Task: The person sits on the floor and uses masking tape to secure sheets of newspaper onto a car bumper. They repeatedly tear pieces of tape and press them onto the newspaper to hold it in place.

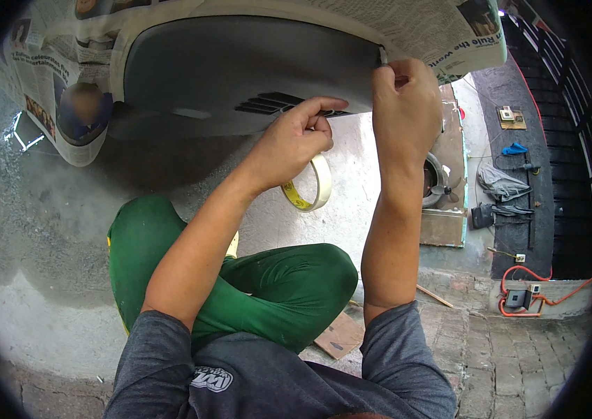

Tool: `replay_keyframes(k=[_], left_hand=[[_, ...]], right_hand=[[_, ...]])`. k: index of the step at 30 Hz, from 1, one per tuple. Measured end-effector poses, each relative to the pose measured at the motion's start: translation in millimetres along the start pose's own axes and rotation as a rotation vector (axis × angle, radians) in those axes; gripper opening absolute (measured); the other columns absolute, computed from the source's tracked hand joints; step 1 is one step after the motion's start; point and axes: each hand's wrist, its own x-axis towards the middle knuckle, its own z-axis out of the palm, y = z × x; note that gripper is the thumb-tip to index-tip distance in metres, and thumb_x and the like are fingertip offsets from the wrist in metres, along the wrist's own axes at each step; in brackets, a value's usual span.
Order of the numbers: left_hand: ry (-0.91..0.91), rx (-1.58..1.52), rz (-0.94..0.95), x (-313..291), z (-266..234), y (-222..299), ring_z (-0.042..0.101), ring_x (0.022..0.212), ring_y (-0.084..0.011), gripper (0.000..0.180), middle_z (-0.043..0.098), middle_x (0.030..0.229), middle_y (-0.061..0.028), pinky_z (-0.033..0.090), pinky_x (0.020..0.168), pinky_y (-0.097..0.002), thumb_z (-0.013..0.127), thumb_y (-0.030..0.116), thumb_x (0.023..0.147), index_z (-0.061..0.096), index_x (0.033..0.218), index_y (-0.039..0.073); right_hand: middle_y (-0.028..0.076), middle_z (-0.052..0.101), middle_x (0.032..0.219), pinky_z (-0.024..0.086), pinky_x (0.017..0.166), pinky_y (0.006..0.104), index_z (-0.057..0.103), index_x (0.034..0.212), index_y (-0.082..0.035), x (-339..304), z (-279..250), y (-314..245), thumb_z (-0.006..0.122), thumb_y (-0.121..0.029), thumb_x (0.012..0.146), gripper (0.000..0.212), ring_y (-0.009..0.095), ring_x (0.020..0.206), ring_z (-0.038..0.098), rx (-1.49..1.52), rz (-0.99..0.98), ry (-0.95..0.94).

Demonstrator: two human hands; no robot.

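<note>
Right hand (pixel 407 105) is raised at the right end of the grey panel (pixel 240 63), and its thumb and forefinger are brought together. They seem to pinch a pale strip (pixel 382 55), which stands at the corner where the panel meets the newspaper (pixel 418 38). The strip therefore lies directly at these fingertips, on their far side, and its short length points roughly away from the body. For the strip, the right hand is clearly the nearer one.

The left hand (pixel 289 143) is lower and more to the left, in front of the slots (pixel 257 105) near the panel's lower edge. Its forefinger stretches toward the right, while the other fingers are curled. From them the tape roll (pixel 324 184) seems to hang, tilted; how exactly they grip it I cannot tell, because the hand covers its top.

The long axis of the panel runs from left to right, across the front of the body. Along this line the two hands are apart from each other, with the right one reaching farther out. Behind the roll one sees the floor (pixel 348 202).
</note>
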Motion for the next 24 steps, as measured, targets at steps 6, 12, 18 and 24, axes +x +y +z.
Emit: replay_keyframes(k=[6,12,18,24], left_hand=[[0.006,0.001,-0.013,0,-1,1,0.050,0.081,-0.0067,0.057,0.052,0.085,0.0053,0.043,0.080,-0.0226,0.061,0.006,0.087,0.055,0.143,-0.006],[0.021,0.026,-0.011,0,-1,0,0.052,0.081,-0.0082,0.056,0.055,0.086,0.0033,0.045,0.080,-0.0241,0.061,0.007,0.086,0.058,0.141,-0.005],[0.017,0.045,-0.015,1,-5,0,0.052,0.082,-0.0077,0.058,0.054,0.086,0.0045,0.044,0.082,-0.0238,0.061,0.008,0.086,0.057,0.142,-0.006],[0.027,0.083,-0.021,1,-4,-2,0.052,0.081,-0.0076,0.058,0.054,0.086,0.0045,0.045,0.081,-0.0238,0.061,0.008,0.086,0.057,0.142,-0.005]], right_hand=[[0.015,0.069,0.093,0.054,0.073,0.0457,0.071,0.091,-0.002,-3,0,-2,0.065,-0.017,0.090,0.016,0.036,0.081,0.069,-0.016,-0.025,0.032],[0.014,0.069,0.095,0.054,0.072,0.0448,0.070,0.093,-0.002,-3,8,0,0.066,-0.016,0.091,0.015,0.035,0.080,0.069,-0.008,-0.039,0.028],[0.013,0.068,0.092,0.054,0.073,0.0442,0.070,0.093,-0.002,-6,5,-3,0.066,-0.017,0.092,0.015,0.034,0.080,0.069,0.068,-0.058,0.055],[0.014,0.068,0.091,0.053,0.072,0.0449,0.069,0.091,-0.002,-4,8,2,0.066,-0.018,0.092,0.016,0.034,0.079,0.069,0.024,-0.045,0.053]])
